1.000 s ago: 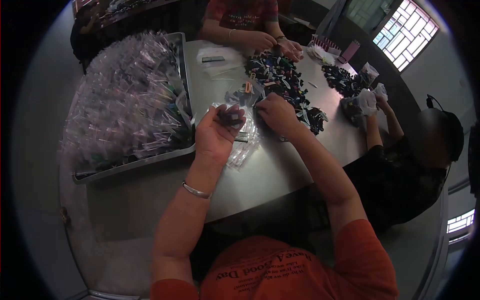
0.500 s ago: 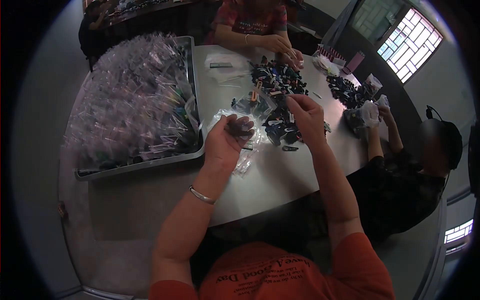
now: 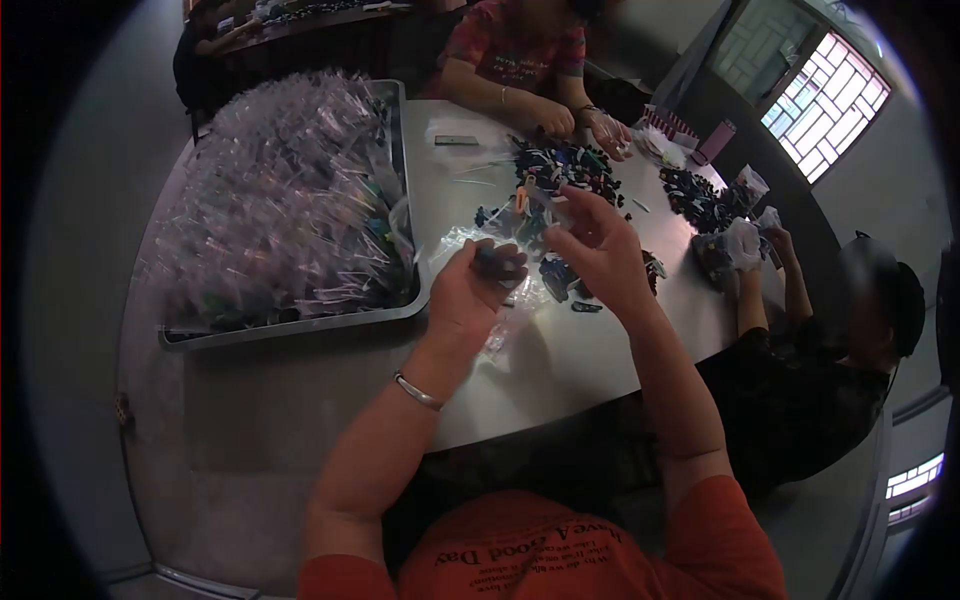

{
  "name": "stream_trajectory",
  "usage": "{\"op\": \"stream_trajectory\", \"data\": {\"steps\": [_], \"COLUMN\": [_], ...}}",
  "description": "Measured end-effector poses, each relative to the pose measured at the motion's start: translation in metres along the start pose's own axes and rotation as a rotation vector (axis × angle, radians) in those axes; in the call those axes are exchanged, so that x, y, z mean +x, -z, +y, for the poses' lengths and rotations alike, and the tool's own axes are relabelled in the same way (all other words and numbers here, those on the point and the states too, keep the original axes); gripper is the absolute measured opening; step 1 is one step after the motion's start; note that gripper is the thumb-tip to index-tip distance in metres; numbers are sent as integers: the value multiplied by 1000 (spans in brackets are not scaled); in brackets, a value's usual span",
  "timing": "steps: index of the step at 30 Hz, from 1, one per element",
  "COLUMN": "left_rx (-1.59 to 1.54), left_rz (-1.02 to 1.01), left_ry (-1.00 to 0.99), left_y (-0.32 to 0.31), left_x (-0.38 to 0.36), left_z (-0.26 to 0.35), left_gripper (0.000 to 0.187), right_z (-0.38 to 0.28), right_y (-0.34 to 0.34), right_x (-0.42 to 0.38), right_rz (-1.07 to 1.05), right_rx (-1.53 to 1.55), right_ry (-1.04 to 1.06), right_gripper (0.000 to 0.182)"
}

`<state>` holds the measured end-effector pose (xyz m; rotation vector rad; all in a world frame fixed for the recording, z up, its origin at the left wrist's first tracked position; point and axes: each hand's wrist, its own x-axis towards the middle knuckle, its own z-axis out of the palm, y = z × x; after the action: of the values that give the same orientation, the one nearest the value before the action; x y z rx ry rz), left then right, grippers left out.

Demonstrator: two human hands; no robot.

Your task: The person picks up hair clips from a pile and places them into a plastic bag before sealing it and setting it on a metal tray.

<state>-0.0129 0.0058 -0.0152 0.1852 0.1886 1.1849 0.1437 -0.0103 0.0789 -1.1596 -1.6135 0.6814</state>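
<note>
My left hand (image 3: 474,285) is turned palm up, its fingers curled around a few small dark hair clips (image 3: 490,258) that are partly hidden and blurred. To its right, my right hand (image 3: 600,245) hovers over the table with thumb and forefinger apart; nothing clear shows between them. Just beyond its fingertips lies a clear plastic bag with an orange clip (image 3: 522,200). A loose dark hair clip (image 3: 586,307) rests on the table below my right hand. Clear plastic bags (image 3: 497,335) lie beneath my left hand.
A grey-rimmed tray (image 3: 300,325) heaped with clear packets fills the left side. A pile of dark hair clips (image 3: 575,165) spreads across the table, with another pile (image 3: 690,192) farther right. One person sits opposite; another at the right handles a plastic bag (image 3: 742,245).
My right hand has moved left, toward my left hand, and its thumb and forefinger have parted. My left hand is slightly farther right and still curled. The person opposite has drawn their hands apart.
</note>
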Motion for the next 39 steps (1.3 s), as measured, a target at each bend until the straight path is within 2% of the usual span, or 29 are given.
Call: {"op": "stream_trajectory", "data": {"steps": [1,3,5,7,9,10,11,13,14,15,17,18,21,23,25,29,31,33,38,39], "left_rx": [4,-8,0,-42,60,99,102,459,469,476,364,380,344,360,374,421,437,610,589,591], "left_rz": [6,21,-51,32,272,247,246,154,81,82,144,172,233,258,286,308,309,245,288,301], "left_ry": [-15,-19,12,-28,-109,-105,-109,-343,-409,-409,-549,-568,-644,-658,-670,-684,-683,-666,-659,-650], "left_y": [-1,1,-3,-12,-18,-16,-16,-16,-11,-12,-14,-12,-12,-7,-9,-10,-9,-8,-13,-13], "left_x": [0,2,-3,-4,-6,-6,-4,3,9,10,10,8,5,10,10,7,8,7,5,5], "left_z": [-1,-4,0,1,3,4,5,8,16,24,37,42,42,40,40,42,41,42,42,41], "left_gripper": [26,28,31,34,38,33,33,24,32,32,52,65,66,65,65,55,50,33,29,30], "right_z": [3,6,6,2,-3,-17,-23,-29,-23,-18,-12,-13,10,9,13,34,37,36,40,52], "right_y": [3,-9,-15,-19,-24,-28,-31,-37,-43,-47,-54,-57,-79,-92,-103,-126,-136,-144,-154,-158], "right_x": [1,0,8,22,40,47,56,76,87,97,114,120,146,153,163,179,182,183,183,185], "right_rz": [-82,-60,-50,-56,-75,-92,-92,-177,-195,-191,-342,-365,-417,-386,-421,-436,-522,-522,-530,-521], "right_rx": [-272,-244,-129,-77,-67,-126,-123,-189,-155,-149,-42,-87,-1,-20,-186,-158,-91,-70,-99,-5], "right_ry": [-44,22,7,49,140,172,176,256,311,311,165,105,89,101,211,190,222,219,210,180], "right_gripper": [61,57,45,35,30,22,22,16,13,13,15,18,19,18,18,18,17,17,17,17]}}
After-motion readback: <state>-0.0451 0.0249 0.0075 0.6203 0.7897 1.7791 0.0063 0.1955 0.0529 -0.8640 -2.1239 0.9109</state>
